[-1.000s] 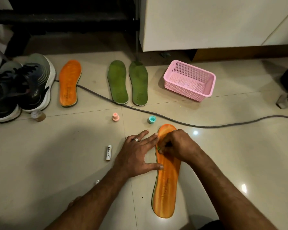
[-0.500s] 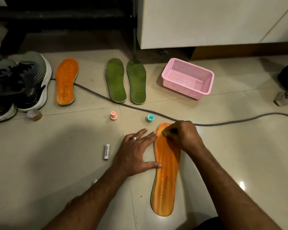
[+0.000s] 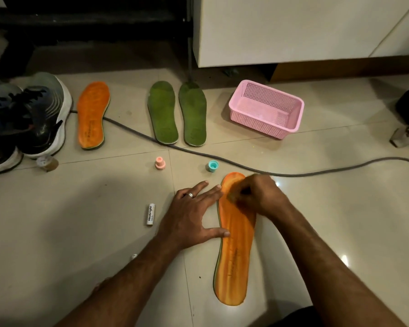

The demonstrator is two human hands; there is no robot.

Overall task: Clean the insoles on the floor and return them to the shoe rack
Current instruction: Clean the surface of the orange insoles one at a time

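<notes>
An orange insole point(image 3: 234, 260) lies lengthwise on the floor tiles in front of me. My left hand point(image 3: 194, 213) rests flat beside it, fingers spread, with the thumb and fingertips pressing its left edge. My right hand point(image 3: 257, 197) is closed over the toe end, pinching a small greenish object that is mostly hidden by the fingers. A second orange insole point(image 3: 92, 114) lies at the back left. Two green insoles point(image 3: 177, 114) lie side by side at the back middle.
Dark sneakers point(image 3: 26, 121) stand at the far left. A pink mesh basket point(image 3: 267, 107) sits at the back right. A grey cable point(image 3: 293, 172) crosses the floor. A pink cap point(image 3: 160, 163), a teal cap point(image 3: 213, 166) and a white tube point(image 3: 151, 214) lie nearby. White cabinets stand behind.
My right hand has slid back and forth over the toe end of the near insole, rubbing it. My left hand has stayed pressed against the insole's edge.
</notes>
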